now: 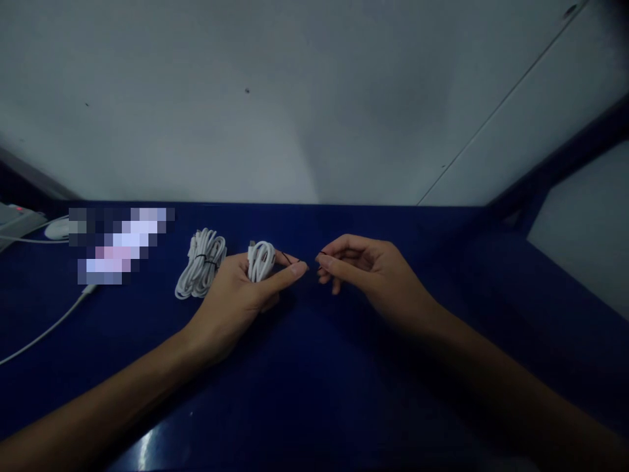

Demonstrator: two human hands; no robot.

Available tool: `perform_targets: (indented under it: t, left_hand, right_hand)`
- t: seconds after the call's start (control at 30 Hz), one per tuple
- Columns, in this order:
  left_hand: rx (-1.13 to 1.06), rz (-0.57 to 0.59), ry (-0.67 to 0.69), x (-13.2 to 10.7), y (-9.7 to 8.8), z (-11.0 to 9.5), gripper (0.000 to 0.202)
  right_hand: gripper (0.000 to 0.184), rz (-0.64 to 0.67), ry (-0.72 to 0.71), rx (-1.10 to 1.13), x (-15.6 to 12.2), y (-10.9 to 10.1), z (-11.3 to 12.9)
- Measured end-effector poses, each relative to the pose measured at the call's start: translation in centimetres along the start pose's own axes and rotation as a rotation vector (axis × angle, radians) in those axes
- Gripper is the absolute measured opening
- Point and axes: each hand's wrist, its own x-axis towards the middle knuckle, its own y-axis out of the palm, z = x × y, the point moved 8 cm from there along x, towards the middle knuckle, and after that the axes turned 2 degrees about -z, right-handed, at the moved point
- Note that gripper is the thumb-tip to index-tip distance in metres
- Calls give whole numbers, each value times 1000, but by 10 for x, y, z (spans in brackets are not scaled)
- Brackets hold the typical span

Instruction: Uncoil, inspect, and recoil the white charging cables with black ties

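Observation:
My left hand (246, 292) is closed around a small coil of white cable (260, 260), held just above the dark blue table (314, 380). A thin black tie (287, 257) runs off the coil toward my right hand. My right hand (361, 269) pinches the other end of that thin black tie between thumb and fingers, close to my left thumb tip. A second coil of white cable (201, 262), bound with a black tie, lies on the table just left of my left hand.
A white wall rises behind the table. At the far left are a power strip (14, 219), a white mouse-like object (57, 228) and a white cord (44, 331) trailing over the table. A blurred patch (120, 246) sits left of the coils.

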Motion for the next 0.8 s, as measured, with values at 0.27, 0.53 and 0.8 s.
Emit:
perform_targets:
  t: [0.27, 0.53, 0.8]
  left_hand:
    - [40, -10, 57, 1, -4, -2, 30]
    - [121, -3, 40, -1, -6, -6, 34]
    - [197, -30, 46, -4, -11, -4, 32]
  right_hand:
    - [20, 49, 52, 55, 1, -3, -6]
    - [23, 103, 143, 38, 1, -6, -5]
    - [29, 164, 136, -139, 2, -21, 2]
